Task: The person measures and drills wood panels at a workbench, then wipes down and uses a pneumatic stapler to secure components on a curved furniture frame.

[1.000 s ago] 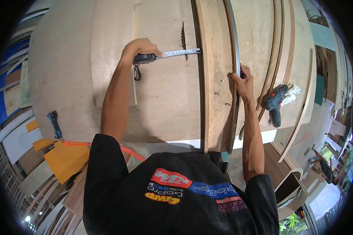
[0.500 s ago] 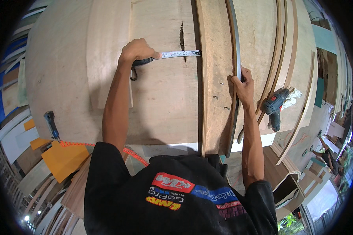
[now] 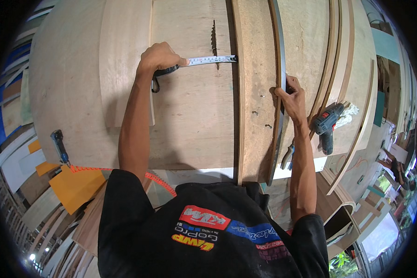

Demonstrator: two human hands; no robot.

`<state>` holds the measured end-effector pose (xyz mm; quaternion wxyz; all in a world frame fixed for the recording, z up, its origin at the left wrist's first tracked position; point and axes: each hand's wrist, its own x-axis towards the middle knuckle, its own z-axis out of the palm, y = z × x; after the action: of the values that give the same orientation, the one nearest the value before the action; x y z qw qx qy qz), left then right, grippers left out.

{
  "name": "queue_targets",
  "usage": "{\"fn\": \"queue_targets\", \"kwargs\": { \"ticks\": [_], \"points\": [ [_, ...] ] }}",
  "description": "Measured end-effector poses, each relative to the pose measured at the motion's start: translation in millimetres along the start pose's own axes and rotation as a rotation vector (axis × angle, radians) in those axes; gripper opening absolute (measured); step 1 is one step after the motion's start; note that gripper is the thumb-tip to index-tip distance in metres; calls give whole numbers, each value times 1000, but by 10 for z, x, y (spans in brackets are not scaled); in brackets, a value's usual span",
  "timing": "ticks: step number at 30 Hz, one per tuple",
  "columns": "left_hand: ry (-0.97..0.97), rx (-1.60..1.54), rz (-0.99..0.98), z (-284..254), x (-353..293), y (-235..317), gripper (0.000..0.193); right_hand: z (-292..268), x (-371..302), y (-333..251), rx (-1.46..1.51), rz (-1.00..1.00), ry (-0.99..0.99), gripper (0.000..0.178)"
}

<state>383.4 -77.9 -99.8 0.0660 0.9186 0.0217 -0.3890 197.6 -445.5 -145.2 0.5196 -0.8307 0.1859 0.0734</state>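
My left hand (image 3: 162,56) is closed around a tape measure, with part of its dark case and a black strap loop showing below the fingers. The white tape blade (image 3: 206,60) runs out to the right, across a toothed saw blade (image 3: 214,39) that stands up through a slot in the plywood table (image 3: 194,116). Its hooked end meets the dark edge of a long wooden board (image 3: 257,139). Along that board's right side lies a long grey-faced strip (image 3: 281,60). My right hand (image 3: 292,97) pinches this strip between thumb and fingers.
A cordless drill (image 3: 325,125) lies right of my right forearm, against a crumpled white cloth (image 3: 348,115). Pliers (image 3: 288,155) show beside that forearm. Long wood strips (image 3: 333,51) lie farther right. At left are a flat board (image 3: 125,69) and an air tool (image 3: 60,146) with an orange coiled hose (image 3: 90,169).
My left hand has shifted slightly left and away with the tape measure. My right hand has moved a little right along the strip's edge, and more of the pliers shows.
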Motion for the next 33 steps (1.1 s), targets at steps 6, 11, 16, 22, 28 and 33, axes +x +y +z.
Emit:
{"fn": "queue_targets", "kwargs": {
  "ticks": [6,11,16,22,28,33],
  "points": [
    [4,-27,21,6,7,-2,56,-8,0,-26,-35,29,3,60],
    [98,-68,116,107,96,-82,51,-12,6,-49,-37,25,7,61],
    [18,-46,59,51,84,-49,51,-8,10,-83,-21,42,12,60],
    [17,-42,35,40,40,-48,50,4,24,-33,-28,24,5,60],
    [21,-41,20,28,-14,-13,54,24,-22,-35,9,-9,37,55],
    [38,41,66,78,77,-42,63,31,-38,39,52,23,34,45]
  ]
}}
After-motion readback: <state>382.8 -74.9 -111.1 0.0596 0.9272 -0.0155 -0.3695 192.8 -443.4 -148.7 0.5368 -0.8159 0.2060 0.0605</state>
